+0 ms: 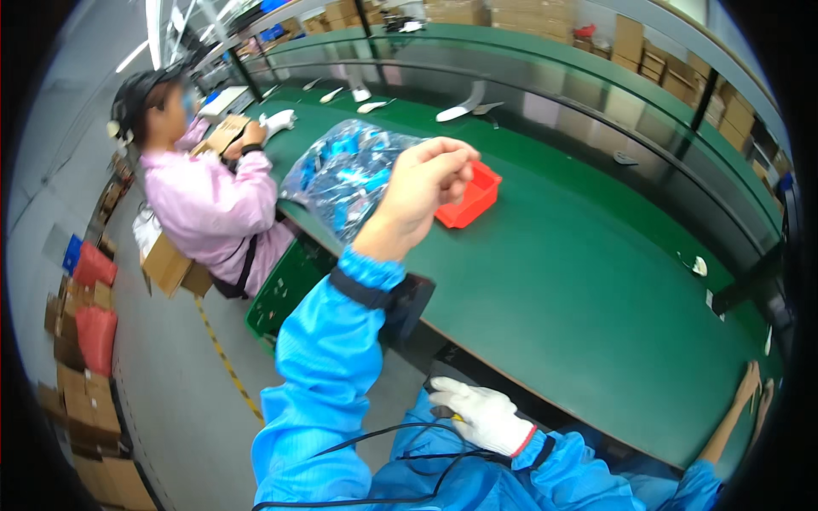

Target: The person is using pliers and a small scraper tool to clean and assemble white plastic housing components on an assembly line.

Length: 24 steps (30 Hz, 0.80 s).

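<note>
- Found red tray lying on the green surface, partly hidden behind the bare left hand; cannot confirm contact between the two.
- Judged light and stiff, probably plastic, with little risk of breakage; best taken by opposite sides of the rim and kept level.
- Recorded with fingers of the left hand curled in toward the thumb; cannot tell whether pinching anything small.
- Noted just left of the tray: clear bag with blue pieces inside. Judged soft, slippery and apt to sag; best gathered by a fold, with support beneath. Cannot rate fragility of the contents.
- Located low, at the near edge of the surface: right hand in a white glove, with fingers bent beside a small dark and yellow thing; cannot tell whether grasping it, nor identify it.
- Logged farther out: pale curved pieces along the far side, green crate below the left edge, co-worker in pink, another person's hand at far right.
</note>
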Each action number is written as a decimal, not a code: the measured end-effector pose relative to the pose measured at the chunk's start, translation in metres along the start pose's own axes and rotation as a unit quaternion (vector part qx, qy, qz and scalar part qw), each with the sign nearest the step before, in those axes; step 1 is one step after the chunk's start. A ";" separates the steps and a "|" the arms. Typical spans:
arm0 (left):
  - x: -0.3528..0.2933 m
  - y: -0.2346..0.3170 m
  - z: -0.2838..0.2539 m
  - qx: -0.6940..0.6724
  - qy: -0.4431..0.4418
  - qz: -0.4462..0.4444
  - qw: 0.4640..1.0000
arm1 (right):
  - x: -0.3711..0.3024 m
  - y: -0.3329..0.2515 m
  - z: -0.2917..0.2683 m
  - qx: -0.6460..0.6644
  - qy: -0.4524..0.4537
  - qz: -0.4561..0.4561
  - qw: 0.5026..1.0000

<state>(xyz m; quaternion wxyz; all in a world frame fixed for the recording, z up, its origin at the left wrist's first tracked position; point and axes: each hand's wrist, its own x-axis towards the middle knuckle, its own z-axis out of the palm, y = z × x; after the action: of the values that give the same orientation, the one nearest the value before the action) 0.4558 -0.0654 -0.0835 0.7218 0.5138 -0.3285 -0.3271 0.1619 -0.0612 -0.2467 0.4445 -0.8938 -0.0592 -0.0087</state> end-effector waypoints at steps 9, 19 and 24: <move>-0.093 0.080 0.019 0.212 -0.420 -0.067 0.880 | -0.004 0.022 -0.001 0.511 -0.074 0.216 0.829; -0.241 -0.084 0.009 0.586 -0.657 -0.198 0.430 | -0.060 -0.011 -0.052 0.558 0.115 0.152 0.808; -0.150 -0.066 0.036 0.291 -0.453 -0.123 0.834 | -0.091 -0.033 -0.144 0.448 0.230 0.234 0.831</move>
<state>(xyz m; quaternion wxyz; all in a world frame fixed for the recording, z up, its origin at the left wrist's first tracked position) 0.3323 0.0206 -0.1584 0.2632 0.5305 -0.6327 -0.4990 0.0735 -0.1654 -0.1399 0.7858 -0.5558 0.2584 -0.0828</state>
